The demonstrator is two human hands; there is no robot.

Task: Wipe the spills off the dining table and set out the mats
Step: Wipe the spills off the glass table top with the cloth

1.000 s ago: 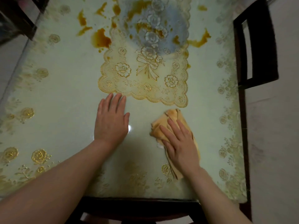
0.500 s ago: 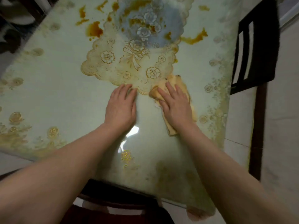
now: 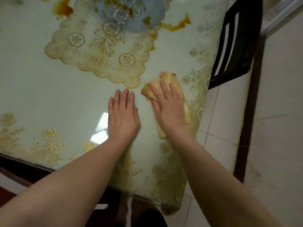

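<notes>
A pale, gold-flowered table cover [image 3: 49,95] fills the view. My right hand [image 3: 168,108] presses flat on a folded tan cloth [image 3: 165,79] near the table's right edge. My left hand [image 3: 123,117] lies flat and bare on the table beside it, fingers together. A gold lace mat [image 3: 101,63] lies just beyond both hands, with a blue-grey mat [image 3: 124,12] overlapping its far side. Brown spills show at the far left [image 3: 63,9] and far right [image 3: 178,24] of the mats, and small stains dot the mats.
A dark wooden chair [image 3: 237,46] stands at the table's right side on a pale tiled floor [image 3: 278,112]. The table's dark front edge [image 3: 24,169] runs along the lower left. A bright reflection sits left of my left wrist.
My right hand slid the cloth back off the lace mat's edge and to the right. My left hand drew back slightly from the mat. The view shifted.
</notes>
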